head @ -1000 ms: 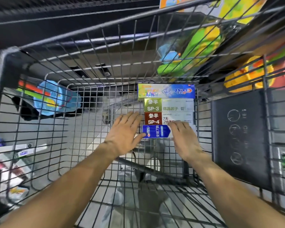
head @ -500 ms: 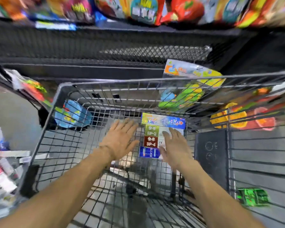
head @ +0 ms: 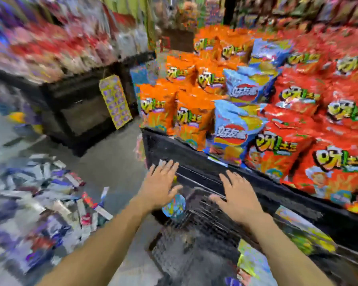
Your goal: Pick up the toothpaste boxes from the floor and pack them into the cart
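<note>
Fingers of the left hand are straight and spread, released and grasping nothing; they hang in the air above the near left corner of the black wire shopping cart, which shows only as a blurred dark mesh below both forearms. Fingers of the right hand are likewise straight and fanned out, holding nothing, over the cart's far rim. Whether either palm touches the wire cannot be told through the blur.

On the far left, a smeared shelf of red and white packets stands above a dark shelf base, with a yellow hanging card of small purple items at its corner. Below it lies the grey shop floor, and on the near left of that floor is a loose scatter of long white, blue and red toothpaste boxes, lying flat at many angles and well apart from both hands. No box inside the cart can be made out.

Right of centre, a black low display shelf runs from the middle toward the near right. It carries upright orange snack bags, then light blue crisp bags, then red snack bags filling the right side. A yellow and green packet hangs by the cart's right wall.
</note>
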